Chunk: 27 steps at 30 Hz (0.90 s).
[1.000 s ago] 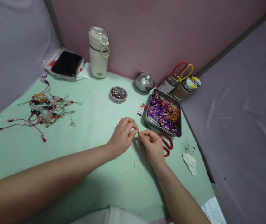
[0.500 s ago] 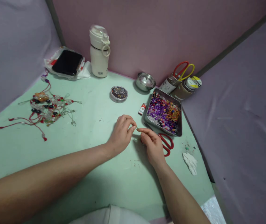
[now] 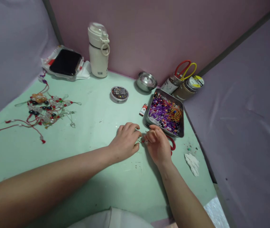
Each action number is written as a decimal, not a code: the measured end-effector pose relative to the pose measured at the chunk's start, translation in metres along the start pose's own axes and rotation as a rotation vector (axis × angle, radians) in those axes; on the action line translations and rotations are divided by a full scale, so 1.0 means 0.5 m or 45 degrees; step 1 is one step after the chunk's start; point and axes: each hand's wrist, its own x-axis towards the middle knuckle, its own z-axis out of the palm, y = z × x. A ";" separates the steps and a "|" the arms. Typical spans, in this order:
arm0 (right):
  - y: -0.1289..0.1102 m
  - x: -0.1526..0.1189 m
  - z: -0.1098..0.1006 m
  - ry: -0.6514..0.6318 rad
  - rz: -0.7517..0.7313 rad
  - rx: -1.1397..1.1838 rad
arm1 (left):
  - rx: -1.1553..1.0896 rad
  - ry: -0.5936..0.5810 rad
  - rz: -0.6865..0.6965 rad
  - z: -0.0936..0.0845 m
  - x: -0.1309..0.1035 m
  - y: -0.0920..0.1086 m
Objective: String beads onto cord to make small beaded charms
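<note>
My left hand [image 3: 125, 141] is over the middle of the table, thumb and fingers apart, close to a small beaded cord [image 3: 145, 142] with clear and red beads. My right hand [image 3: 158, 145] is turned partly palm-up, its fingers curled at that cord; a thin green strand reaches from it toward my left fingertips. Behind my right hand lies a pair of red-handled scissors [image 3: 172, 144], mostly hidden. Just beyond is a metal tray [image 3: 182, 126] full of purple, red, clear and black beads and a tangle of orange thread.
Beaded charms [image 3: 46, 109] lie in a heap at left. Behind are a phone [image 3: 65, 62], a white bottle [image 3: 98, 53], a round tin [image 3: 119, 94], a steel bowl [image 3: 146, 81] and two jars [image 3: 184, 90]. A small red-white box [image 3: 143, 110] and crumpled tissue [image 3: 192, 164] lie nearer.
My hands have come down slightly toward me. My left fingers have parted from their pinch, and my right hand has turned palm-up, showing the clear and red beads.
</note>
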 end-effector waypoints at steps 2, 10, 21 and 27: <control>-0.002 0.001 0.000 0.013 -0.002 0.003 | -0.009 -0.021 -0.015 0.002 0.002 -0.003; -0.010 0.000 0.001 0.065 -0.032 0.033 | -0.812 0.261 -0.122 -0.015 0.015 -0.010; 0.010 -0.009 0.004 0.019 -0.115 -0.212 | -1.528 0.238 -0.596 -0.009 0.026 -0.014; 0.025 -0.011 0.002 -0.157 -0.177 -0.405 | -1.547 0.267 -0.611 -0.017 0.031 -0.011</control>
